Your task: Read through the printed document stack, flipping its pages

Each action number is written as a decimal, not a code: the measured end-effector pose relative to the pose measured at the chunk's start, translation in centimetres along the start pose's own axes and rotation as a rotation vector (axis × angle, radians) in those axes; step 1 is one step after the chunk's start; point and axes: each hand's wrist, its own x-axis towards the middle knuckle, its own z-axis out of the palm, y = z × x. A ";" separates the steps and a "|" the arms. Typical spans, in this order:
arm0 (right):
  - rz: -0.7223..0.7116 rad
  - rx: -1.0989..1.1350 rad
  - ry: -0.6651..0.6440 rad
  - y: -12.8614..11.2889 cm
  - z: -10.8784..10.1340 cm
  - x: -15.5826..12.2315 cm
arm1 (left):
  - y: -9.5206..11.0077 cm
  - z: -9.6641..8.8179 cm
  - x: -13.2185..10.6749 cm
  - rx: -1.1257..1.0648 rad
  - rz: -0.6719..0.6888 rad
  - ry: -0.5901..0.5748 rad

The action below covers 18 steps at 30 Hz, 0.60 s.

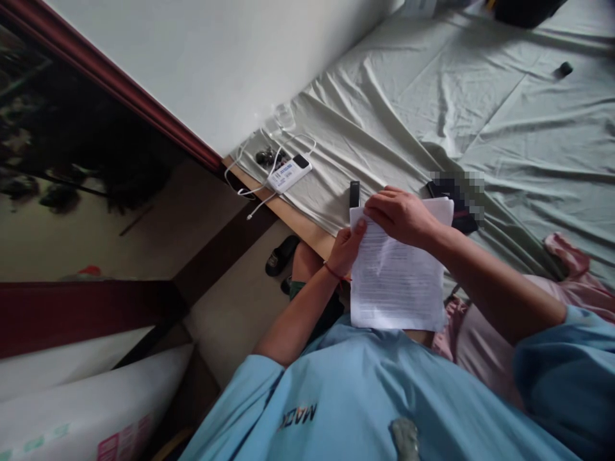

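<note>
A stack of printed paper [398, 282] lies over my lap at the edge of the bed, its text side up. My left hand [346, 248] grips the stack's upper left edge, thumb on top and the other fingers hidden beneath. Across the top left corner, my right hand [396, 212] is closed on the sheets with its fingers bent over the upper edge. Just beyond that corner is a slim black object [354, 192], partly covered by the paper; its kind is unclear. A dark flat item [464, 218], partly blurred out, rests to the right of the stack.
On the bed's left corner lie a white power bank [291, 174] with a dark display, a white cable [259, 208] and a bunch of keys [266, 157]. Pale green sheet [408, 109] covers the bed. Pink cloth [569, 256] is at right; a black shoe [281, 256] is on the floor.
</note>
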 end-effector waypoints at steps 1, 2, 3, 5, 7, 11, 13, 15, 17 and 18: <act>0.007 0.006 -0.007 0.0 0.1 0.0 | 0.0 0.0 0.1 0.005 0.029 0.007; 0.013 0.006 -0.026 -0.1 0.2 0.0 | -0.1 0.1 0.2 0.016 0.057 0.027; 0.018 0.001 -0.049 -0.1 0.2 0.1 | -0.1 0.1 0.2 0.030 0.081 0.049; 0.038 -0.034 -0.084 0.0 0.1 0.1 | 0.0 0.0 0.2 0.048 0.100 0.076; 0.075 -0.100 -0.096 0.5 -0.1 0.0 | 0.1 -0.3 0.1 0.049 0.086 0.083; 0.122 -0.194 -0.178 1.8 -0.5 -0.4 | 0.6 -0.7 0.0 -0.023 0.060 0.079; 0.102 -0.183 -0.244 2.2 -0.4 -0.6 | 0.7 -0.6 0.0 -0.083 0.024 0.055; 0.078 -0.152 -0.266 2.3 -0.2 -0.7 | 0.6 -0.4 0.2 -0.145 -0.030 0.048; 0.083 -0.128 -0.231 2.6 0.1 -0.7 | 0.3 -0.4 0.5 -0.188 -0.056 0.083; 0.104 -0.127 -0.206 2.8 0.2 -0.7 | 0.1 -0.5 0.6 -0.194 -0.054 0.108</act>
